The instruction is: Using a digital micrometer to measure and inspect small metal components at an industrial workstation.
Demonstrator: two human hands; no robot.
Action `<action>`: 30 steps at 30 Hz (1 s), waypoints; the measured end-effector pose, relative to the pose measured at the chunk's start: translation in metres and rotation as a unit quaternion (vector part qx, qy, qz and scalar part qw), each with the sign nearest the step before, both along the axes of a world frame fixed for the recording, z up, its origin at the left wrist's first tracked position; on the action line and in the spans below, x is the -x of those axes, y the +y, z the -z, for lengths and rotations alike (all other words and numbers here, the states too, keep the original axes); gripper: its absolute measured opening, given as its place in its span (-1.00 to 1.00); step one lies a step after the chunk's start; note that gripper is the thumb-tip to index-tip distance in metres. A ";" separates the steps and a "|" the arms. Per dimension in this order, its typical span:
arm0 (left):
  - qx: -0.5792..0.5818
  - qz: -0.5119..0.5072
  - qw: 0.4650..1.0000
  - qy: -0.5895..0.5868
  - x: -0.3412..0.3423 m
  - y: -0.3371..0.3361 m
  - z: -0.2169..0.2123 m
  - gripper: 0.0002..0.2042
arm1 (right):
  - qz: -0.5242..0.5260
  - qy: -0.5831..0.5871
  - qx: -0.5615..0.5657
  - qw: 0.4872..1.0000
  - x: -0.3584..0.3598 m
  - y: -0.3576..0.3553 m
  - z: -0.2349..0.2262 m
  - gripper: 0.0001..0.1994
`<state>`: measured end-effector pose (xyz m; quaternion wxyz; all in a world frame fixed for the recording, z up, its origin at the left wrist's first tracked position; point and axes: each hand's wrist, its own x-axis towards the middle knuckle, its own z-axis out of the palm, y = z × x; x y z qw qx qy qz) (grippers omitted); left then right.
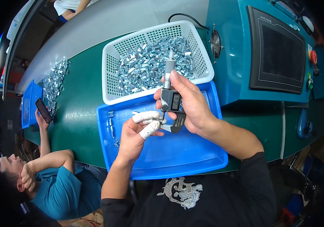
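A digital micrometer point(167, 99) with a grey barrel and a dark frame is in my right hand point(198, 108), the thumb lying on its barrel. My left hand point(129, 142), with white covers on its fingertips, is closed on a small shiny metal piece point(163, 121) between the micrometer's jaws; the fingers hide most of it. Both hands are over a blue tray point(181, 159). Several hex metal pieces point(110, 128) lie along the tray's left side. Behind it, a white perforated basket point(110, 81) holds a heap of similar metal pieces point(143, 66).
A teal machine point(228, 53) with a dark screen point(283, 53) and a red button point(313, 57) stands at the right. On the green table's left are loose metal pieces point(56, 81) and a blue basket point(31, 102). A person beside me holds a phone point(43, 110).
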<state>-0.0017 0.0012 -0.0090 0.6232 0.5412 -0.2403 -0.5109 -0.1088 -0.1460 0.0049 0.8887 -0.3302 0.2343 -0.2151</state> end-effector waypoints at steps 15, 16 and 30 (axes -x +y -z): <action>-0.033 -0.004 0.999 -0.024 -0.010 0.001 0.008 -0.77 | -0.010 -0.024 0.003 1.000 0.003 0.001 0.000 -0.60; -0.032 -0.031 0.999 -0.023 -0.015 0.000 0.008 -0.76 | -0.005 -0.023 0.005 1.000 0.003 0.000 0.000 -0.59; -0.300 -0.040 0.730 -0.613 -0.036 -0.004 0.022 -0.73 | -0.013 -0.008 0.009 1.000 0.001 0.002 -0.001 -0.58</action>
